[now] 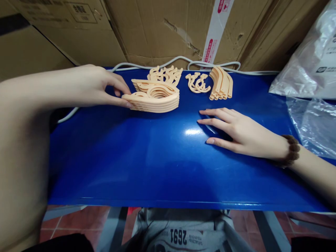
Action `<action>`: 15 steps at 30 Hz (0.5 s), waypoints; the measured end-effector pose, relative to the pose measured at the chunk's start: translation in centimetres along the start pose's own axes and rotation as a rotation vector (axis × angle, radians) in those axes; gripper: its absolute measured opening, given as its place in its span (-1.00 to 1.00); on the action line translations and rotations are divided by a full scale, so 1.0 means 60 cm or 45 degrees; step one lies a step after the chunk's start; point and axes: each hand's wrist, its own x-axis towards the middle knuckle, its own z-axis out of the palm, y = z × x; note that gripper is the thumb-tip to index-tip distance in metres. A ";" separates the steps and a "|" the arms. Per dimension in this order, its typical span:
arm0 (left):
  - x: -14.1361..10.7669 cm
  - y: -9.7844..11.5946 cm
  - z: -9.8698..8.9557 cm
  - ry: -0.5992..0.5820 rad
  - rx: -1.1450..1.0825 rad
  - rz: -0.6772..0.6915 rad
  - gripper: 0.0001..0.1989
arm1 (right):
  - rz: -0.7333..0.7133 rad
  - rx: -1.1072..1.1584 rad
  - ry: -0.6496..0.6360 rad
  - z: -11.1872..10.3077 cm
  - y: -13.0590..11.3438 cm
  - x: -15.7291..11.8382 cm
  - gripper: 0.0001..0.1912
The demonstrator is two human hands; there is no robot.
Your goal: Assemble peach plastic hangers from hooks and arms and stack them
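Note:
At the back left of the blue table, my left hand (102, 87) pinches the left tip of the upper part of a stack of peach-coloured curved plastic pieces (157, 103). Its thumb lies along the near side and its fingers curl behind; how many pieces it grips is hard to see. My right hand (228, 127), with a brown fuzzy band (290, 150) at the wrist, holds nothing. Palm down, with fingers apart, it is over the table right of the stack. Nearest to it are a bundle of curved peach strips (221, 83) and several small hooked pieces (197, 83).
Behind the stack lies a pile of wavy peach pieces (165, 74). A white cable (181, 59) runs along the back of the blue table (157, 168), against cardboard boxes (157, 31). Clear plastic bags (307, 66) occupy the right side.

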 end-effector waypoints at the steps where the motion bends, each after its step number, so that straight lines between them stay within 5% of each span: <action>1: 0.000 0.000 -0.001 -0.011 0.001 -0.004 -0.08 | 0.000 0.002 0.001 0.000 0.000 0.000 -0.43; 10: 0.001 0.007 -0.009 -0.112 0.044 -0.067 -0.17 | 0.009 0.008 -0.006 0.002 0.000 0.002 -0.43; 15: -0.009 0.008 -0.013 0.058 0.039 -0.170 -0.30 | 0.007 0.022 -0.006 -0.002 -0.002 0.000 -0.44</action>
